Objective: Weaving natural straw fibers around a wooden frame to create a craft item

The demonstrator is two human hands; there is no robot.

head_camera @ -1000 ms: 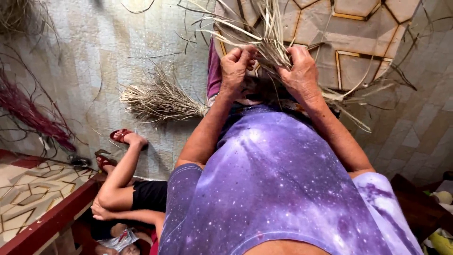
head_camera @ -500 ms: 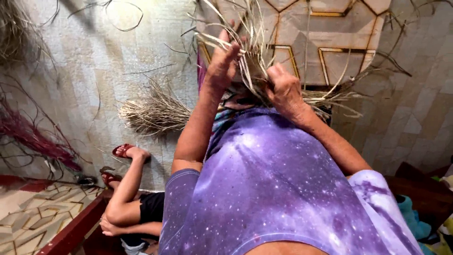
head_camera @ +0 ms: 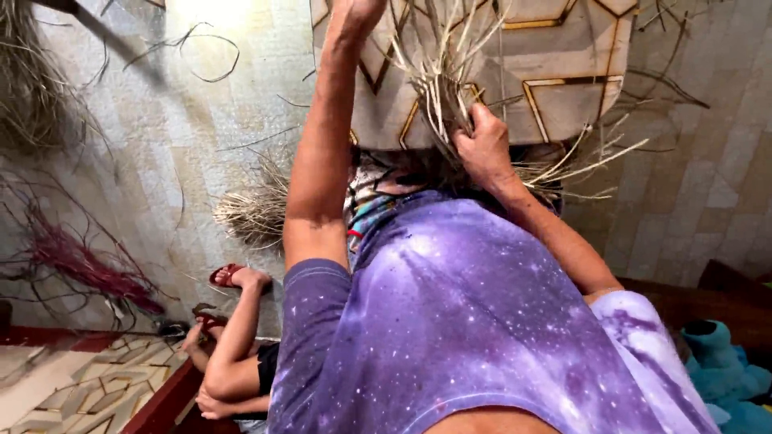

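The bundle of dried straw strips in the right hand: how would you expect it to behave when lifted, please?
The straw bundle probably feels light, since the right hand alone grips it. Its strips splay and droop past the fist, so likely floppy, springy. Loose ends could slip out; the left hand is raised above.

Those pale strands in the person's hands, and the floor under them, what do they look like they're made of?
The pale strands, gripped by the right hand, look like dried plant fibre, perhaps straw or palm leaf: flat, matte, tan, splaying stiffly. The floor looks like glazed tile: square grid lines and a faint sheen. The left hand is raised, mostly out of view.
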